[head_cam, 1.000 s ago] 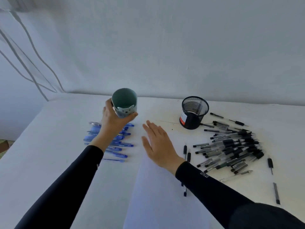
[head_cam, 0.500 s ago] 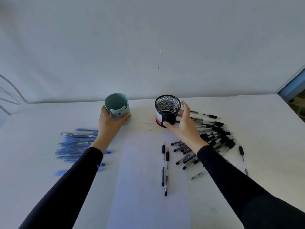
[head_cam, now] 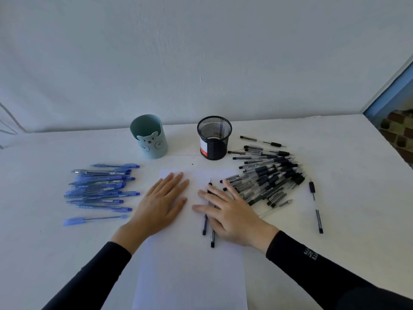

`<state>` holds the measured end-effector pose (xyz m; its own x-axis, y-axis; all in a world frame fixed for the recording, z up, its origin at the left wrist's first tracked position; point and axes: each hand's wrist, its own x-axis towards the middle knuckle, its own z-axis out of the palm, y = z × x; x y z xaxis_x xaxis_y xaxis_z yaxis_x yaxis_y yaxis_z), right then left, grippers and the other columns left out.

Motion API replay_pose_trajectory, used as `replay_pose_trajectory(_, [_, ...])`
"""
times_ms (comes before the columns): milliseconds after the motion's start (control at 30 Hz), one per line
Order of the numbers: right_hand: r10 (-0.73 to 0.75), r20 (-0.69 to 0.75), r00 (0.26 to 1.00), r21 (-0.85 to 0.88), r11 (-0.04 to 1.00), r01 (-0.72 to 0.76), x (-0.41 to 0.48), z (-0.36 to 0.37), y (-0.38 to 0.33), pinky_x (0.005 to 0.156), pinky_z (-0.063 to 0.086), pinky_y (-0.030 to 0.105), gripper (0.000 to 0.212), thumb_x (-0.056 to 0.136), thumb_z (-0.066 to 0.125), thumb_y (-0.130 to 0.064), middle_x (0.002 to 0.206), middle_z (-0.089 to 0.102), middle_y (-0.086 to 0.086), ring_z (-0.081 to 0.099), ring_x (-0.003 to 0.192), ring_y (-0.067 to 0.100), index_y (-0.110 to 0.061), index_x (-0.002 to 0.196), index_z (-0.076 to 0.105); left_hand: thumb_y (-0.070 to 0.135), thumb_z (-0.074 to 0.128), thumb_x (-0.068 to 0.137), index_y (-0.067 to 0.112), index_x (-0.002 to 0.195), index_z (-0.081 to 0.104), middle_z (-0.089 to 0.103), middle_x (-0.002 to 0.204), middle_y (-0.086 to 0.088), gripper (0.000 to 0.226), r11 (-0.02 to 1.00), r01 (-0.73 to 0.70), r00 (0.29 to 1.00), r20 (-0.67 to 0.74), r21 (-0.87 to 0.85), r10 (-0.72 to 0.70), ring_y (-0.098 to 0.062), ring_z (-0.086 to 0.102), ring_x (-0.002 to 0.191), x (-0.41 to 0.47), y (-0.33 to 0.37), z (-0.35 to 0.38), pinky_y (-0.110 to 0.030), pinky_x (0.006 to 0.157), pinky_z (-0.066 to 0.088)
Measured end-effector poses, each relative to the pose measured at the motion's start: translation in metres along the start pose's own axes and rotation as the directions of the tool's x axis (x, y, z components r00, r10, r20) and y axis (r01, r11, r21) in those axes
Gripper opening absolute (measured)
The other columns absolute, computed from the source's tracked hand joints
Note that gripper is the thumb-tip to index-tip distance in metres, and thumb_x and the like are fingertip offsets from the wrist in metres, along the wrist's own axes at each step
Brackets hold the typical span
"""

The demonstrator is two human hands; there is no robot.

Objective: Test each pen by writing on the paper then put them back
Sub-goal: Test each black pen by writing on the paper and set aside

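Note:
A white sheet of paper [head_cam: 192, 269] lies lengthwise in front of me on the table. My left hand [head_cam: 161, 204] lies flat on its upper left part, fingers straight. My right hand [head_cam: 228, 211] lies flat on the paper's right side, over two black pens [head_cam: 212, 239] whose ends stick out below it. A heap of blue pens [head_cam: 100, 189] sits to the left, a heap of black pens [head_cam: 268, 177] to the right. The teal bear pen cup [head_cam: 150, 139] and the black mesh pen cup [head_cam: 214, 138] stand upright behind the paper.
Two stray black pens [head_cam: 315, 206] lie apart at the right, another pen [head_cam: 263, 141] behind the heap. The white table [head_cam: 44, 242] meets a white wall behind. The table's right edge [head_cam: 388, 142] drops to a brick floor.
My left hand has let go of the teal cup and my right hand has left the mesh cup. Both came down flat onto the paper. The view shifted right.

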<state>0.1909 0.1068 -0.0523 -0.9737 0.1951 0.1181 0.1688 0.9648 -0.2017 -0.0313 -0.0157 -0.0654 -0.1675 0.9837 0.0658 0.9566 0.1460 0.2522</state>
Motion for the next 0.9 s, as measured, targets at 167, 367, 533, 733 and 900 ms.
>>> replay_pose_trajectory(167, [0.052,0.009,0.999,-0.024,0.998,-0.051,-0.016,-0.008,0.009,0.121,-0.001,0.05,0.036,0.102,0.032,-0.039,0.153,0.04,-0.002,0.023,0.148,0.018,-0.027,0.128,0.054,0.064,-0.001,0.092,0.038,0.153,0.007,-0.002,0.16,0.016,0.067,0.994,0.083,0.995,0.054,0.064,-0.087,-0.007,-0.007,0.149,-0.012,0.001,-0.002,-0.024,0.119,-0.01])
replay_pose_trajectory(367, [0.169,-0.058,0.984,-0.046,0.984,-0.172,-0.03,-0.014,0.021,0.121,0.003,0.05,0.037,0.099,0.031,-0.038,0.152,0.042,0.002,0.029,0.146,0.021,-0.02,0.113,0.06,0.068,0.001,0.092,0.034,0.154,0.019,0.007,0.16,0.014,0.074,0.99,0.139,0.99,0.03,0.013,-0.139,-0.008,0.0,0.149,-0.023,-0.004,-0.003,-0.029,0.121,-0.002])
replay_pose_trajectory(533, [0.161,-0.195,0.968,0.051,0.987,-0.154,-0.022,-0.024,0.03,0.12,0.015,0.05,0.031,0.1,0.041,-0.033,0.139,0.054,-0.001,0.041,0.138,0.019,-0.02,0.113,0.065,0.069,0.005,0.093,0.025,0.147,0.043,0.035,0.155,0.003,0.079,0.991,0.127,0.992,-0.01,0.027,-0.127,-0.021,0.031,0.144,-0.016,-0.008,-0.01,-0.038,0.117,0.022])
replay_pose_trajectory(733, [0.528,-0.254,0.81,0.117,0.848,-0.516,0.028,-0.069,0.115,0.106,0.042,0.04,0.029,0.097,0.047,-0.006,0.126,0.06,0.007,0.056,0.115,0.021,-0.007,0.121,0.063,0.061,0.019,0.098,0.018,0.139,0.053,0.046,0.149,-0.002,0.069,0.994,0.104,0.993,-0.053,-0.029,-0.105,-0.023,0.041,0.139,-0.019,-0.008,-0.01,-0.039,0.114,0.031])
replay_pose_trajectory(900, [0.703,-0.109,0.702,0.134,0.71,-0.691,0.054,-0.072,0.171,0.103,0.043,0.038,0.038,0.099,0.045,-0.008,0.139,0.054,0.01,0.053,0.123,0.03,-0.007,0.135,0.056,0.06,0.021,0.098,0.02,0.141,0.051,0.044,0.15,0.0,0.065,0.995,0.099,0.994,-0.048,-0.017,-0.1,-0.023,0.04,0.139,-0.023,-0.013,-0.013,-0.043,0.113,0.034])
